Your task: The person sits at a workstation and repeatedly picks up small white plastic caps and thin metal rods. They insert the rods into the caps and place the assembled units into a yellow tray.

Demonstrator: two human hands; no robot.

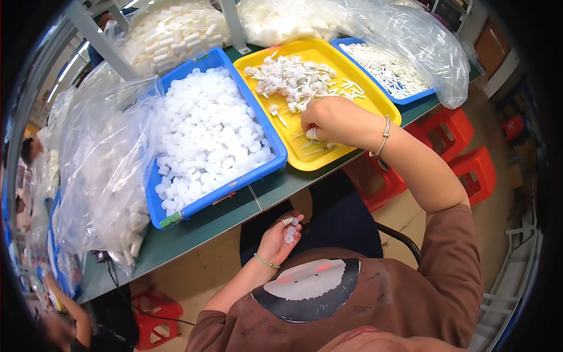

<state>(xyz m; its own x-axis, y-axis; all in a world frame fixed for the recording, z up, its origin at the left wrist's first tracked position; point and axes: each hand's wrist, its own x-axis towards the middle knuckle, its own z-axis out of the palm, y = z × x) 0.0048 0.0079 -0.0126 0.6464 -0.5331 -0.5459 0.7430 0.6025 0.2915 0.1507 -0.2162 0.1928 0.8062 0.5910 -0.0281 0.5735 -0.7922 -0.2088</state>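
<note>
Near the centre of the frame, just right of middle, the right hand [333, 120] is reached into the yellow tray [375, 97], its fingers [312, 134] curled and pinched on a small white piece; what exactly is gripped cannot be told. Thin white stemmed parts [296, 79] are heaped in the upper half of that tray, with a few loose ones lying beside the hand. Lower down, at the centre of the frame and below the edge of the green bench [193, 229], the left hand [280, 237] is held palm up with its fingers loosely cupped around a few small white round caps [289, 237]. To the left of the yellow tray, a blue tray [193, 205] is filled with many more white caps of the same kind. A second blue tray [410, 97] of slim white sticks is seen at the upper right, partly under a clear plastic bag [428, 41]. Red stools [463, 152] are visible at the right, beyond the bench.
</note>
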